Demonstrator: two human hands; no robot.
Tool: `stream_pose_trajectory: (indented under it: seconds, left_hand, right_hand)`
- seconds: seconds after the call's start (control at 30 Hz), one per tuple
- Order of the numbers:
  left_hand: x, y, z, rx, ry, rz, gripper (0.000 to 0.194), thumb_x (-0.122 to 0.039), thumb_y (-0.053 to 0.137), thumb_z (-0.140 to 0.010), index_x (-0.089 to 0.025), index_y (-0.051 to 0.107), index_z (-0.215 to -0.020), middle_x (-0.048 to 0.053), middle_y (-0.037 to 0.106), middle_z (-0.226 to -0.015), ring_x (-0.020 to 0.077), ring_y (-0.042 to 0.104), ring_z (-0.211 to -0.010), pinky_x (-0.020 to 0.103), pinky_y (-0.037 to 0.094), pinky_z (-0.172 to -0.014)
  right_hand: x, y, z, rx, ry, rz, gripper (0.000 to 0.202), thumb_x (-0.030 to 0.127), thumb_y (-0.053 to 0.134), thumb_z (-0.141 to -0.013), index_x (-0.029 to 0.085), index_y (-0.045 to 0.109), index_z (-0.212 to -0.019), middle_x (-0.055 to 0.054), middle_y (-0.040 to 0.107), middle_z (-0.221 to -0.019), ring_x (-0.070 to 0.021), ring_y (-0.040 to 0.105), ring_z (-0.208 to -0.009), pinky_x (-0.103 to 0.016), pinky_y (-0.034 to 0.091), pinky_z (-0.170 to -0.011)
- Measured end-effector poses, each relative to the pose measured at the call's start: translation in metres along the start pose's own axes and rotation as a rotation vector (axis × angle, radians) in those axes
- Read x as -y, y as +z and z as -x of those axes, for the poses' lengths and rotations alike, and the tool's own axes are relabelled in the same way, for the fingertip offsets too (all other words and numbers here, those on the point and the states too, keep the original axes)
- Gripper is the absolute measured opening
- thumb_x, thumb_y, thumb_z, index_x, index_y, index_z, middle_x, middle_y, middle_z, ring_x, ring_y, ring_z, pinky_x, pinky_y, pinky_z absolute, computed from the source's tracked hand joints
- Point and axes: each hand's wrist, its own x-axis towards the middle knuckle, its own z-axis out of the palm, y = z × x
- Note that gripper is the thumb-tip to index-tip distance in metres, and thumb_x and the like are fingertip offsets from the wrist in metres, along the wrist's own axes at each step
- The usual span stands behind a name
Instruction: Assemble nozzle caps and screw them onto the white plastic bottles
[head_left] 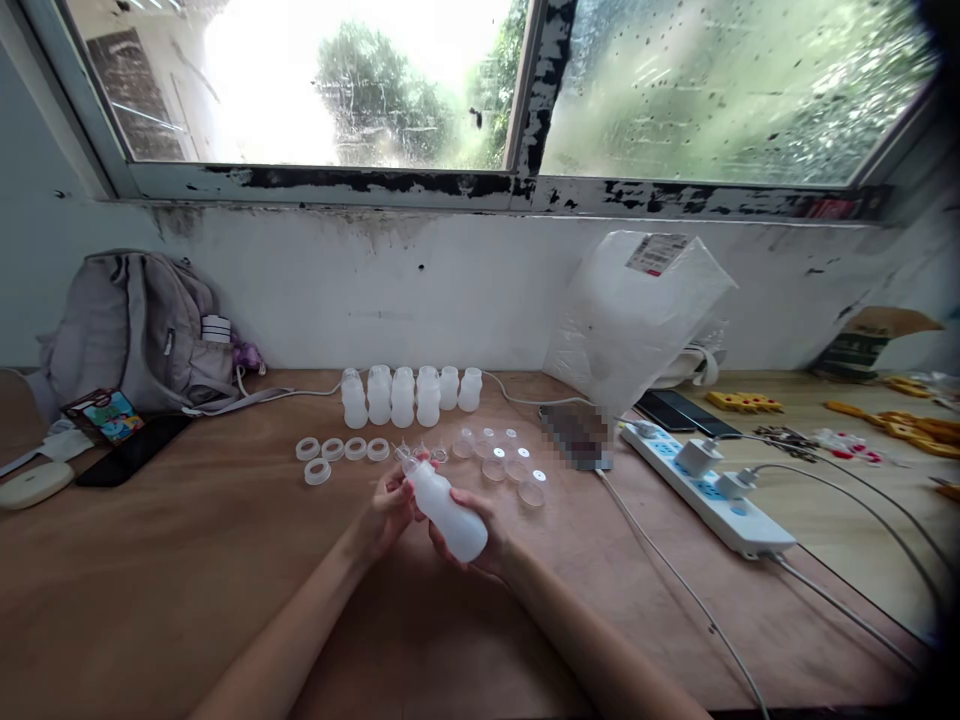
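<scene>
A frosted white baby bottle point(452, 518) lies tilted between my hands, its neck up toward the left. My right hand point(480, 530) is wrapped round its body. At the neck end my left hand point(393, 508) is closed, fingers at a clear nipple point(409, 464); whether it grips the nipple or the bottle's neck I cannot tell. Behind them are more clear nipples point(439, 455). Several white collar rings point(355, 448) lie to the left, and clear round caps point(531, 490) to the right. Several more frosted bottles point(403, 398) stand upright near the wall.
A grey backpack point(142, 330) leans at the back left, near a black phone point(135, 455). To the right are a white power strip point(720, 500) with plugs and cables, a blurred-out device point(577, 435) on a cable, and a large plastic bag point(622, 310). Yellow parts point(900, 425) lie farther right.
</scene>
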Motion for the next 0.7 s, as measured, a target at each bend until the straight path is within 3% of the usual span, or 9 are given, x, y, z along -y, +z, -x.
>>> stream_pose_trajectory:
  seconds: [0.07,0.13,0.23,0.33,0.4,0.5,0.63,0.7]
  left_hand:
    - [0.0,0.004,0.002,0.017,-0.007,0.062,0.046,-0.033,0.067,-0.064,-0.02,0.056,-0.107,0.008,0.057,-0.11,0.0219,0.053,-0.096,0.029,0.042,-0.077]
    - [0.003,0.005,0.002,-0.023,0.002,0.077,0.043,-0.036,0.062,-0.07,-0.019,0.055,-0.109,0.009,0.056,-0.112,0.0228,0.05,-0.102,0.031,0.04,-0.083]
    - [0.008,0.004,0.0,-0.138,0.017,-0.049,0.043,-0.037,0.062,-0.069,-0.016,0.056,-0.106,0.01,0.059,-0.107,0.024,0.051,-0.101,0.032,0.039,-0.085]
    - [0.012,0.004,0.0,-0.179,0.061,-0.235,0.034,-0.029,0.067,-0.065,-0.014,0.06,-0.095,0.01,0.062,-0.1,0.0235,0.055,-0.094,0.03,0.04,-0.079]
    - [0.014,0.004,0.001,-0.194,0.081,-0.261,0.025,-0.026,0.066,-0.065,-0.014,0.061,-0.086,0.009,0.063,-0.097,0.0222,0.056,-0.09,0.028,0.041,-0.075]
    - [0.014,0.004,0.005,-0.21,0.053,-0.188,0.015,-0.023,0.062,-0.065,-0.016,0.06,-0.077,0.007,0.063,-0.097,0.0193,0.056,-0.084,0.028,0.042,-0.071]
    - [0.009,0.003,0.01,-0.075,-0.083,-0.051,0.014,-0.02,0.061,-0.058,-0.017,0.058,-0.072,0.005,0.062,-0.094,0.0195,0.056,-0.084,0.03,0.043,-0.074]
    - [0.008,0.003,0.01,-0.033,-0.115,-0.009,0.016,-0.02,0.061,-0.056,-0.017,0.058,-0.071,0.005,0.062,-0.093,0.0214,0.055,-0.087,0.031,0.043,-0.076]
  right_hand:
    - [-0.002,0.002,-0.001,0.02,-0.01,-0.003,0.059,0.064,0.029,-0.073,0.012,0.054,-0.082,-0.002,0.051,-0.056,-0.0106,0.044,-0.038,-0.021,0.03,-0.033]
    - [-0.005,0.004,-0.003,-0.154,-0.114,0.199,0.05,0.059,0.038,-0.074,0.013,0.054,-0.081,-0.004,0.054,-0.062,-0.0128,0.049,-0.048,-0.023,0.037,-0.041]
    - [-0.012,0.005,-0.006,-0.471,-0.358,0.697,0.036,0.041,0.061,-0.066,0.017,0.055,-0.091,-0.006,0.058,-0.085,-0.0205,0.053,-0.078,-0.031,0.044,-0.067]
    - [-0.015,0.007,-0.006,-0.59,-0.492,0.961,0.039,0.026,0.063,-0.062,0.02,0.054,-0.1,-0.008,0.055,-0.1,-0.0253,0.048,-0.094,-0.039,0.038,-0.082]
    - [-0.013,0.01,-0.006,-0.504,-0.432,0.896,0.041,0.022,0.062,-0.061,0.019,0.053,-0.101,-0.006,0.056,-0.097,-0.0236,0.051,-0.09,-0.036,0.04,-0.078]
    - [-0.008,0.013,-0.005,-0.261,-0.231,0.585,0.041,0.023,0.063,-0.06,0.017,0.053,-0.099,-0.002,0.059,-0.086,-0.0179,0.055,-0.076,-0.027,0.044,-0.064]
    - [-0.008,0.013,-0.003,0.008,0.018,0.22,0.028,0.028,0.058,-0.061,0.013,0.054,-0.084,0.0,0.057,-0.061,-0.0118,0.052,-0.049,-0.021,0.038,-0.043]
    - [-0.01,0.012,-0.002,0.059,0.067,0.157,0.029,0.031,0.055,-0.063,0.014,0.053,-0.087,0.0,0.056,-0.057,-0.011,0.049,-0.044,-0.02,0.034,-0.037]
